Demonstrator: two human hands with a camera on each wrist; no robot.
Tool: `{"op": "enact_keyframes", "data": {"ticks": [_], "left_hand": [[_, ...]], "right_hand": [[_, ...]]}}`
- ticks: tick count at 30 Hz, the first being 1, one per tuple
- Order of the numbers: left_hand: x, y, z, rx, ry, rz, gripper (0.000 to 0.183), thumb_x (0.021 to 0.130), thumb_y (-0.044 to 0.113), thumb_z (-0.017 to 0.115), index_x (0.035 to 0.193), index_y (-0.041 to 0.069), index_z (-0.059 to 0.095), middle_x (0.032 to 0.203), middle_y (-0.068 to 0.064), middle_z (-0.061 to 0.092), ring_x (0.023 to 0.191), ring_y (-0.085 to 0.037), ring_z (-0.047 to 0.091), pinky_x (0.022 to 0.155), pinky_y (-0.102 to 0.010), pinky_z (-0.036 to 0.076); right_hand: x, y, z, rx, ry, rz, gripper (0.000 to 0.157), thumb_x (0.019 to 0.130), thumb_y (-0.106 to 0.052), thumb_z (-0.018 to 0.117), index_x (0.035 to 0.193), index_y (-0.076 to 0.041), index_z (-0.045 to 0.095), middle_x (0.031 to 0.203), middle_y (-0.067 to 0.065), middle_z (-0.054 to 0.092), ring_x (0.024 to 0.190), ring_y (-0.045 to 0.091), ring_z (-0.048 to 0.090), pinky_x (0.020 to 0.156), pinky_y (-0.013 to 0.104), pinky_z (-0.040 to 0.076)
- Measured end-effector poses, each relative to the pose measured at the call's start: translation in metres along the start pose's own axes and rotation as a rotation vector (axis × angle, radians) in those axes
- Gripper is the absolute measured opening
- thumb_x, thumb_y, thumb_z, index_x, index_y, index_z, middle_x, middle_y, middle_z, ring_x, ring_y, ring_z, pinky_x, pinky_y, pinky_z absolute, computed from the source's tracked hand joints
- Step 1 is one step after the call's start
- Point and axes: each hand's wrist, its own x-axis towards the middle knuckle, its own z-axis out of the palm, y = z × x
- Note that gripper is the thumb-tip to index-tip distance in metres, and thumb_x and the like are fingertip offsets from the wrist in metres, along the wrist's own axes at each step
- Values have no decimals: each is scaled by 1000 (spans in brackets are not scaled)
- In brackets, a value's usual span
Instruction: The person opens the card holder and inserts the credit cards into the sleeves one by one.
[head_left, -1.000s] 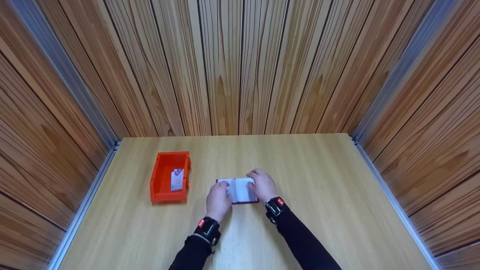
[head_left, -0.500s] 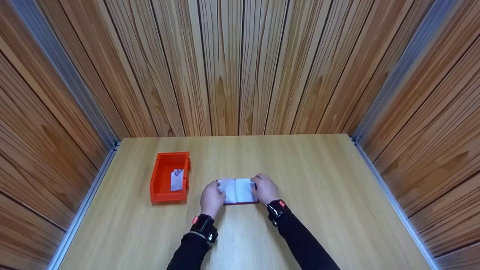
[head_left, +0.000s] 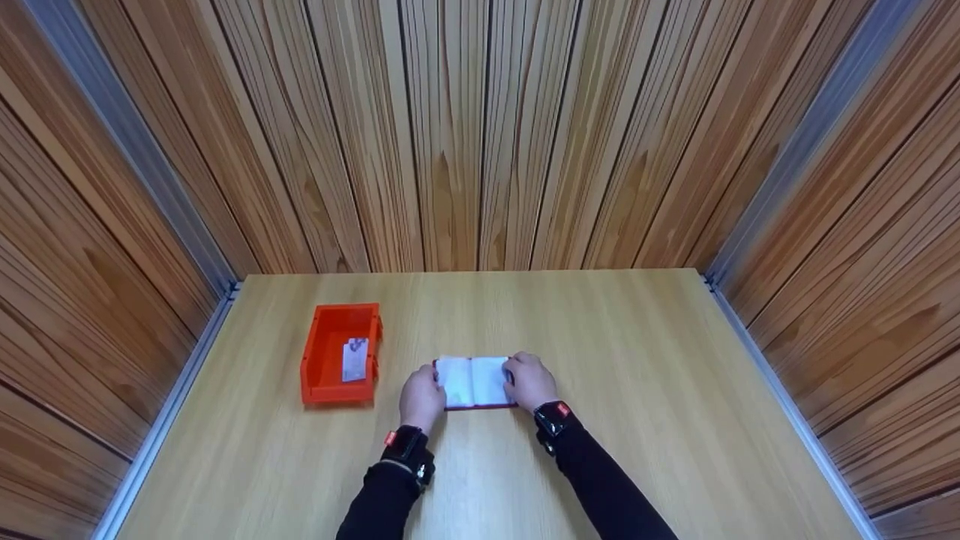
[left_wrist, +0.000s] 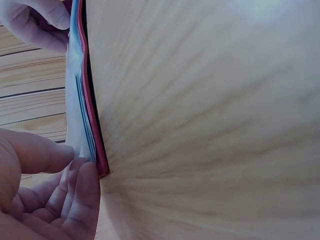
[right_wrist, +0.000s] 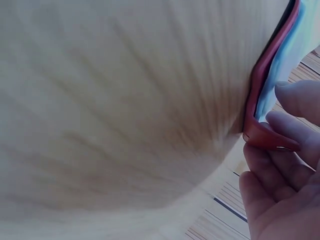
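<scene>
A small notebook (head_left: 472, 382) with a red cover lies open on the wooden table, its pale pages facing up. At its left edge my left hand (head_left: 422, 397) pinches the page corner between thumb and fingers. My right hand (head_left: 531, 381) holds the opposite edge, thumb over the pages. Seen from the right wrist, the red cover flap (right_wrist: 270, 139) bends outward between the fingers of that hand. From the left wrist, a thin stack of pages (left_wrist: 86, 120) stands slightly apart above the cover. The page contents are too washed out to read.
To the left stands an orange open-front bin (head_left: 311, 367) with a pale printed card (head_left: 355, 361) inside. Wood-panelled walls (head_left: 480, 135) with grey metal corner rails (head_left: 795, 135) enclose the table (head_left: 637, 360) at the back and sides.
My left hand has slid left, off the left page to the notebook's outer edge, leaving more of the pages showing. My right hand has drawn slightly right and toward me.
</scene>
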Motion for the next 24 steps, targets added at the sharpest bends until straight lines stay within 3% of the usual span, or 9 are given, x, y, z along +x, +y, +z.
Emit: {"op": "enact_keyframes", "data": {"ticks": [7, 14, 24], "left_hand": [[1, -1, 2, 24, 0, -5, 12, 84, -5, 61, 94, -3, 65, 86, -15, 65, 83, -33, 63, 75, -47, 50], [0, -2, 4, 45, 54, 31, 7, 79, -7, 61, 85, -4, 64, 77, -17, 64, 76, -38, 63, 68, -51, 48], [2, -4, 3, 50, 16, -10, 6, 76, -6, 64, 80, -2, 63, 75, -13, 60, 73, -33, 60, 68, -47, 48]], "right_hand": [[0, -1, 0, -15, 3, -19, 20, 76, -8, 79, 93, -2, 71, 97, 12, 62, 93, 33, 60, 79, 45, 52], [-1, -1, 1, -42, 13, -36, 18, 75, -7, 78, 91, -2, 71, 99, 13, 64, 93, 33, 60, 77, 44, 53], [1, 0, 3, -44, -4, -32, 21, 77, -10, 79, 94, -2, 71, 101, 14, 63, 95, 33, 60, 80, 44, 53]]}}
